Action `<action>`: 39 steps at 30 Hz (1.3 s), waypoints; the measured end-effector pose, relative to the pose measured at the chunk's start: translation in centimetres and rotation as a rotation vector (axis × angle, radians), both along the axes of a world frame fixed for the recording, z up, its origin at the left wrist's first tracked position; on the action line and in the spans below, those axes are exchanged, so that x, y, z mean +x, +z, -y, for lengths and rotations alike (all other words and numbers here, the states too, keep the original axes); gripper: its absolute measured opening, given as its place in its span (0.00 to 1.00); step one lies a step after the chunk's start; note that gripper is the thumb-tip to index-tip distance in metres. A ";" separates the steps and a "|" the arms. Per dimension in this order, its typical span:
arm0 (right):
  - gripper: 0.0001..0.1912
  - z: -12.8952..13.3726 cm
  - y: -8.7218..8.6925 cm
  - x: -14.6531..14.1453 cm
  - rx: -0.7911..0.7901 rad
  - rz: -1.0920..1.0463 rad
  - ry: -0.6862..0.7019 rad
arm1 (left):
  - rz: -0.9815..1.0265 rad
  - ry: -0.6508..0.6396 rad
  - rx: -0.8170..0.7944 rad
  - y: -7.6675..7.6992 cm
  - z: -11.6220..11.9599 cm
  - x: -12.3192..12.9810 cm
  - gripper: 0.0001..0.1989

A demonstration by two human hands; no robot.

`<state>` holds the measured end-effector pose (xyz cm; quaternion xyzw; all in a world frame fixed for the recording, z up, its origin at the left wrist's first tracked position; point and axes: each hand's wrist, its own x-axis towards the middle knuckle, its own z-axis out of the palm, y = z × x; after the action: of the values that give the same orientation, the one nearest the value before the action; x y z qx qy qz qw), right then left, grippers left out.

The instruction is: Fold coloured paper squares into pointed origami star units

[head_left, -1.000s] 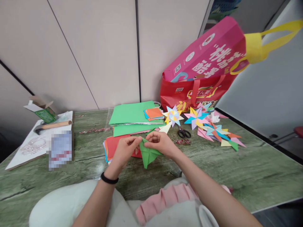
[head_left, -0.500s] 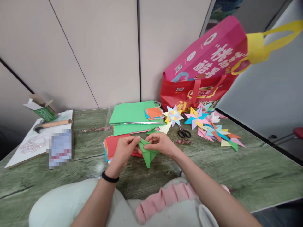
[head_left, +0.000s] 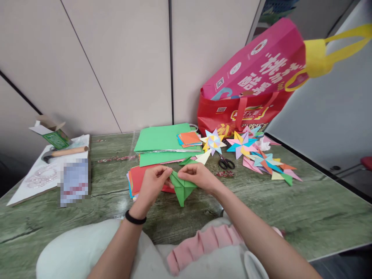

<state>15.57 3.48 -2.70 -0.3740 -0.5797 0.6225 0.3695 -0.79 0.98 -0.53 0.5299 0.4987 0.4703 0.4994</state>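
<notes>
Between both hands, above the table, is a folded piece of green paper (head_left: 182, 190) with its point hanging down. My left hand (head_left: 155, 182) pinches its upper left edge between thumb and finger. On the opposite side, my right hand (head_left: 198, 175) grips the upper right part, thumb on the near face and fingers curled behind. The far side of the paper is hidden. Just beyond my left hand lies a stack of coloured paper (head_left: 138, 179), red on top. Black-handled scissors (head_left: 226, 162) rest to the right of my right hand.
Green sheets (head_left: 162, 139) lie at the back with small orange squares (head_left: 189, 138) on top. Folded paper stars (head_left: 241, 144) spread to the right, before a red bag (head_left: 221, 116). At left, a hammer (head_left: 65, 152) lies on a white board (head_left: 35, 186) beside a small box (head_left: 55, 135).
My right thumb has shifted slightly upward on the green paper. The paper's right flap now spreads wider, showing more of its fold. My left hand has barely moved.
</notes>
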 end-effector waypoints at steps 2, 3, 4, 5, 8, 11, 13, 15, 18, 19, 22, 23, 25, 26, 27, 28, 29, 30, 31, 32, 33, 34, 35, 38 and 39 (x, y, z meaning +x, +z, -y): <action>0.12 0.0 0.0 0.0 -0.012 0.002 -0.003 | -0.018 -0.009 0.004 0.1 0.1 0.1 0.11; 0.12 0.1 0.0 0.0 -0.017 0.001 0.002 | -0.020 -0.008 0.007 0.2 0.1 0.1 0.11; 0.12 0.1 0.1 0.0 -0.017 0.000 0.009 | -0.019 -0.005 0.009 0.2 0.1 0.2 0.11; 0.12 0.1 0.1 0.0 -0.012 0.000 0.016 | -0.017 0.000 0.011 0.2 0.1 0.3 0.11; 0.12 0.1 0.2 0.1 0.016 0.010 0.018 | -0.006 0.029 0.010 0.2 0.1 0.4 0.10; 0.14 0.0 0.1 0.1 0.023 0.014 -0.016 | 0.026 0.065 0.000 0.0 0.0 0.3 0.11; 0.15 -0.2 0.0 0.0 0.017 -0.001 -0.066 | 0.041 0.048 -0.016 -0.2 -0.1 0.2 0.12; 0.16 -0.3 0.0 0.0 -0.004 -0.035 -0.122 | 0.019 -0.009 -0.065 -0.4 -0.1 0.1 0.13; 0.16 -0.3 0.0 -0.1 -0.045 -0.096 -0.173 | -0.025 -0.065 -0.118 -0.7 -0.1 0.1 0.13; 0.16 -0.3 0.0 -0.1 -0.050 -0.107 -0.179 | -0.021 -0.062 -0.109 -0.7 0.0 0.2 0.13; 0.15 -0.2 0.1 -0.1 -0.031 -0.104 -0.174 | 0.026 -0.021 -0.062 -0.6 0.1 0.6 0.12; 0.15 -0.2 0.1 -0.1 -0.024 -0.094 -0.171 | 0.044 -0.012 -0.059 -0.6 0.1 0.7 0.12; 0.16 -0.2 0.1 -0.1 -0.015 -0.071 -0.162 | 0.071 -0.016 -0.066 -0.5 0.1 0.8 0.12; 0.17 -0.1 0.2 -0.1 -0.012 -0.063 -0.156 | 0.080 -0.022 -0.073 -0.4 0.1 0.7 0.12; 0.17 -0.1 0.2 0.0 -0.009 -0.059 -0.149 | 0.085 -0.029 -0.085 -0.4 0.1 0.7 0.12; 0.17 -0.1 0.2 0.0 -0.005 -0.059 -0.141 | 0.088 -0.036 -0.102 -0.4 0.1 0.6 0.13; 0.17 -0.1 0.2 0.0 -0.002 -0.061 -0.136 | 0.089 -0.039 -0.121 -0.5 0.1 0.5 0.14; 0.16 -0.1 0.2 0.1 -0.002 -0.064 -0.134 | 0.088 -0.039 -0.141 -0.5 0.1 0.4 0.14; 0.16 -0.1 0.2 0.1 -0.004 -0.067 -0.131 | 0.085 -0.037 -0.158 -0.5 0.0 0.3 0.15; 0.16 -0.1 0.2 0.1 -0.008 -0.067 -0.127 | 0.078 -0.036 -0.169 -0.5 0.0 0.3 0.15; 0.16 -0.1 0.2 0.1 -0.012 -0.067 -0.123 | 0.069 -0.032 -0.172 -0.5 0.0 0.2 0.15; 0.15 -0.1 0.2 0.1 -0.014 -0.065 -0.120 | 0.058 -0.028 -0.168 -0.5 0.0 0.2 0.15; 0.15 -0.1 0.2 0.1 -0.013 -0.063 -0.120 | 0.046 -0.029 -0.162 -0.5 0.1 0.2 0.15; 0.15 -0.2 0.2 0.1 0.000 -0.050 -0.147 | 0.020 -0.057 -0.165 -0.3 0.2 0.3 0.16; 0.15 -0.2 0.2 0.1 0.005 -0.047 -0.159 | 0.020 -0.066 -0.171 -0.2 0.2 0.3 0.16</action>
<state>15.64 3.65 -2.52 -0.4033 -0.5410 0.5982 0.4323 -0.50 0.79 -0.74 0.4969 0.5143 0.4145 0.5629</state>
